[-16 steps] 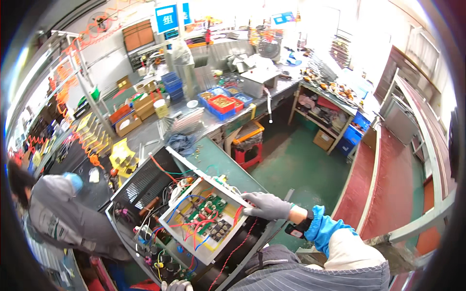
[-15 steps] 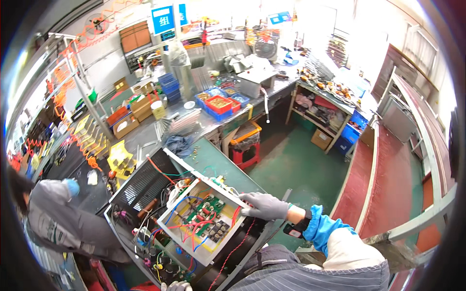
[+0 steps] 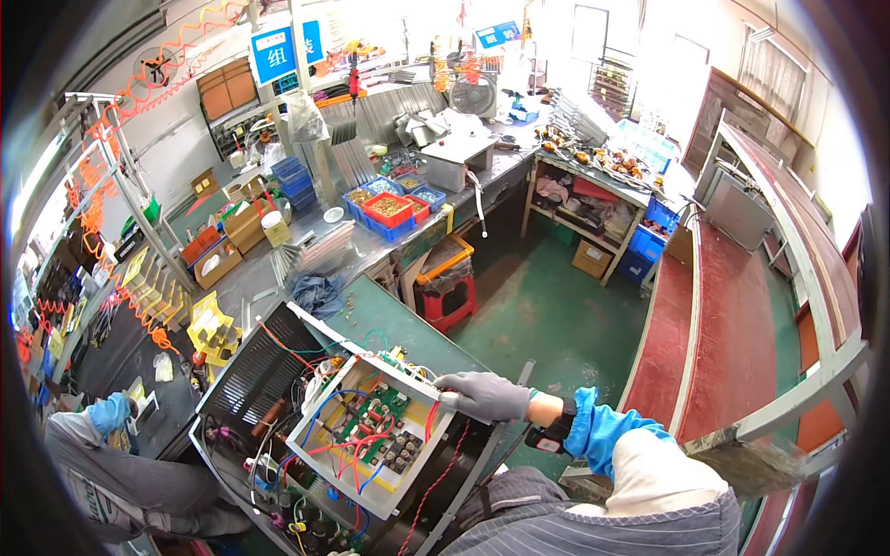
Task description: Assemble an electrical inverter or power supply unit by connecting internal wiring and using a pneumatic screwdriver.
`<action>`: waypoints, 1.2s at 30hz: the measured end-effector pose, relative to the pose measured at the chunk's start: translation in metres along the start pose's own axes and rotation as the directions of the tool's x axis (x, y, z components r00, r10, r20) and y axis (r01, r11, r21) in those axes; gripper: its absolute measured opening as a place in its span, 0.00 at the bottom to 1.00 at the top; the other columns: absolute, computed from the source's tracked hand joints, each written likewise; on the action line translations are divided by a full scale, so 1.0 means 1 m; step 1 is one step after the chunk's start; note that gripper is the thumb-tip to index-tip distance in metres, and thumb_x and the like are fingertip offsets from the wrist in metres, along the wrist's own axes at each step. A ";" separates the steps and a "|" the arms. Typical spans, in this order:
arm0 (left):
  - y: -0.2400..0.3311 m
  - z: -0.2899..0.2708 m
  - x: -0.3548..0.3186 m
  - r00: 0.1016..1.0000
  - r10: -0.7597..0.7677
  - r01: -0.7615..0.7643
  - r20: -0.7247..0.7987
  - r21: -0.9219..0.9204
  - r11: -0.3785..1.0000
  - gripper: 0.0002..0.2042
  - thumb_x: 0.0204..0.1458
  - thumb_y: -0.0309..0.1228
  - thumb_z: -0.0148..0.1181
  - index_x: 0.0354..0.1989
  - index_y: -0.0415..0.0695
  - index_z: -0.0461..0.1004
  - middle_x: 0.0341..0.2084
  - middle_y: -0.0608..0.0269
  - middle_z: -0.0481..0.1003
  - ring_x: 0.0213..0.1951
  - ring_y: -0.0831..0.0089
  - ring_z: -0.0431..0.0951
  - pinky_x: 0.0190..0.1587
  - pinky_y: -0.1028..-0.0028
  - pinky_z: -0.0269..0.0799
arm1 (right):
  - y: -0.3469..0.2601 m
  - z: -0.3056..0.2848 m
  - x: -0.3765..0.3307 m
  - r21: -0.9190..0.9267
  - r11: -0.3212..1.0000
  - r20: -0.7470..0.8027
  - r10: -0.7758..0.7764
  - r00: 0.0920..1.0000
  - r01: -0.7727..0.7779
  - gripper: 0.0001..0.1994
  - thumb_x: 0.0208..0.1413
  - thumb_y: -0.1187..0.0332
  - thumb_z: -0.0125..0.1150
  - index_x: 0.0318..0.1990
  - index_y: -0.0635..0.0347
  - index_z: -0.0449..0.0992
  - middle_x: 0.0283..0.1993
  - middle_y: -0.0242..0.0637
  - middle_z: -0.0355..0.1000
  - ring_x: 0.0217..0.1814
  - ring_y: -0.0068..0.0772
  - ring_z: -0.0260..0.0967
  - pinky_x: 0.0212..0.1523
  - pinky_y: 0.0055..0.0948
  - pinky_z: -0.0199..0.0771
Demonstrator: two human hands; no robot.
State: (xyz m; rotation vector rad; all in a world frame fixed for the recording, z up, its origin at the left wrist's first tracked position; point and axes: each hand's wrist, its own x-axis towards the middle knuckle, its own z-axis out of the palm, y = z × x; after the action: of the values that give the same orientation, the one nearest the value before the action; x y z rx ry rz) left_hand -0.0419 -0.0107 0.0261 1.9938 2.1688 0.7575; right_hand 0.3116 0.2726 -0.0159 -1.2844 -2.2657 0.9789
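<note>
My right hand (image 3: 489,396), in a grey glove, is closed on the far right corner of an open, light-coloured box (image 3: 378,508). Its fingertips rest over the rim. Inside the box lies a green circuit board (image 3: 389,428) with red and blue wires and dark round parts. The box sits tilted in a larger dark metal housing (image 3: 243,378), which has a slotted side panel and is full of cables. A twisted red wire (image 3: 434,482) hangs over the housing's near right side. My left hand does not show.
The housing stands on a green-topped bench (image 3: 389,320). Farther along are blue and red bins (image 3: 387,211) of small parts and a red stool (image 3: 448,301). At the left, a co-worker's sleeve (image 3: 111,415) reaches over a dark table. Long red boards (image 3: 732,315) stand at the right.
The view has swung right and tilted slightly, so the scene sits farther left. My left hand has gone from the lower edge. My right hand keeps its hold on the box corner.
</note>
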 end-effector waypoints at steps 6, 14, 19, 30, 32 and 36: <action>0.001 -0.001 -0.001 1.000 -0.003 0.003 0.008 0.018 1.000 0.10 0.64 0.35 0.57 0.40 0.43 0.82 0.39 0.55 0.81 0.48 0.56 0.80 0.70 0.48 0.61 | -0.005 -0.005 0.000 -0.015 0.999 0.058 0.045 0.997 -0.044 0.25 0.73 0.49 0.49 0.67 0.57 0.70 0.61 0.55 0.74 0.63 0.59 0.72 0.63 0.49 0.71; 0.000 -0.002 -0.001 1.000 0.001 -0.001 0.019 0.008 1.000 0.11 0.65 0.37 0.56 0.40 0.44 0.82 0.39 0.56 0.81 0.48 0.56 0.80 0.70 0.48 0.61 | 0.000 -0.002 -0.001 0.000 1.000 0.033 0.007 0.999 -0.007 0.30 0.69 0.43 0.53 0.67 0.55 0.69 0.58 0.57 0.74 0.60 0.62 0.73 0.60 0.51 0.72; 0.001 -0.003 -0.001 1.000 -0.003 0.003 0.012 0.008 1.000 0.12 0.65 0.37 0.56 0.41 0.44 0.82 0.40 0.56 0.81 0.48 0.56 0.79 0.70 0.49 0.61 | 0.002 -0.001 0.000 0.008 1.000 0.036 0.005 0.999 -0.005 0.31 0.68 0.42 0.55 0.67 0.56 0.69 0.58 0.58 0.74 0.60 0.62 0.73 0.60 0.51 0.72; 0.001 -0.003 -0.001 1.000 0.000 0.000 0.006 -0.009 1.000 0.11 0.65 0.36 0.56 0.41 0.44 0.82 0.40 0.55 0.81 0.48 0.56 0.80 0.70 0.49 0.61 | 0.002 -0.001 -0.001 -0.015 1.000 0.034 -0.009 0.999 0.010 0.34 0.64 0.41 0.61 0.67 0.57 0.69 0.58 0.58 0.74 0.60 0.62 0.73 0.61 0.50 0.72; 0.002 -0.003 -0.001 1.000 0.002 -0.002 0.004 -0.012 1.000 0.11 0.65 0.36 0.56 0.41 0.44 0.82 0.40 0.55 0.81 0.48 0.56 0.80 0.70 0.49 0.62 | 0.004 0.001 0.000 -0.026 1.000 0.035 -0.013 0.999 0.014 0.33 0.66 0.42 0.59 0.68 0.57 0.68 0.58 0.58 0.74 0.60 0.61 0.73 0.61 0.50 0.72; 0.005 -0.006 0.000 1.000 0.001 0.000 0.011 -0.007 1.000 0.11 0.65 0.36 0.56 0.41 0.44 0.82 0.40 0.55 0.81 0.48 0.56 0.80 0.70 0.49 0.62 | 0.002 0.002 -0.001 -0.075 0.997 0.048 0.008 0.999 -0.004 0.31 0.67 0.44 0.56 0.68 0.57 0.68 0.58 0.58 0.74 0.61 0.61 0.72 0.61 0.51 0.72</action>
State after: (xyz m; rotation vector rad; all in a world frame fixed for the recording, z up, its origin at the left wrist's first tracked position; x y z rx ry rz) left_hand -0.0404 -0.0120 0.0336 1.9906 2.1566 0.7507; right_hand 0.3120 0.2720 -0.0188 -1.3120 -2.3569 0.9446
